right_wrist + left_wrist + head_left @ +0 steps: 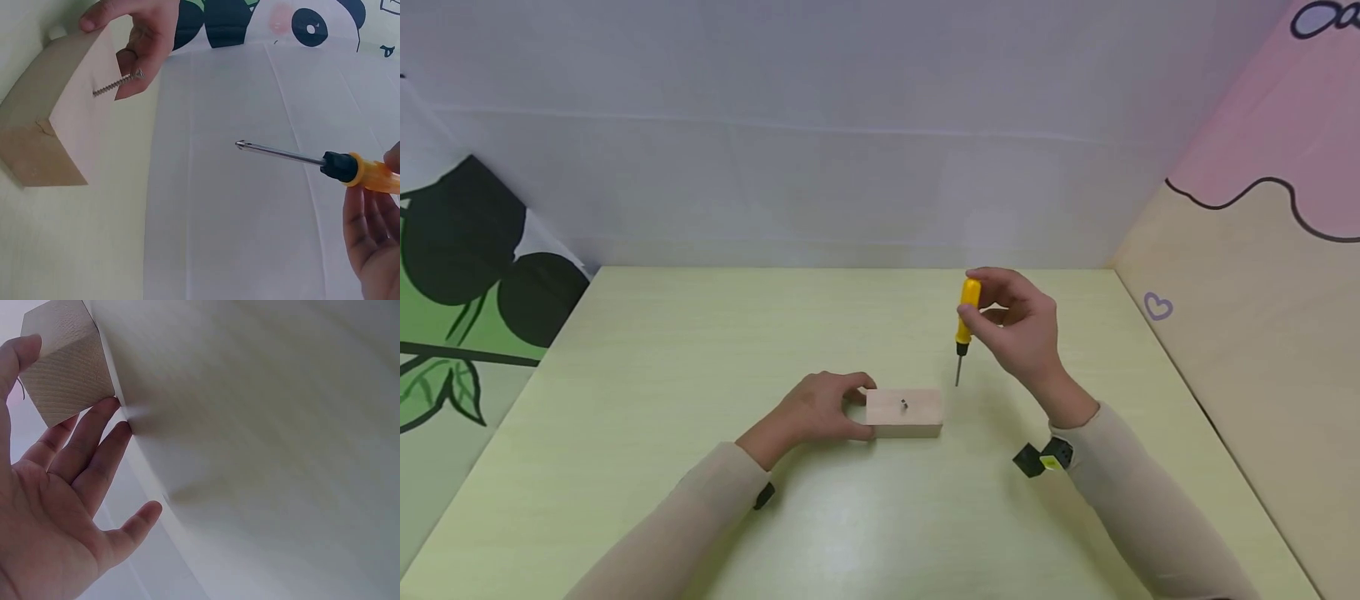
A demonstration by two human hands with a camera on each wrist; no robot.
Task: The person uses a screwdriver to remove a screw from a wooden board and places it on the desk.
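Note:
A pale wooden block (904, 414) lies on the table, with a screw (117, 83) standing out of its top face. My left hand (827, 408) grips the block's left end, thumb on the near side and fingers on the far side; in the left wrist view the thumb and fingertips touch the wood (72, 375). To the right of the block, my right hand (1018, 325) holds a yellow-handled Phillips screwdriver (968, 310) with its shaft pointing down. The screwdriver's tip is in the air, apart from the screw.
The light yellow-green table (700, 333) runs back to a pale cloth wall (850, 183). Printed panels stand along both sides, a green one (445, 308) on the left and a pink and beige one (1262, 317) on the right. Small dark cameras sit on both wrists.

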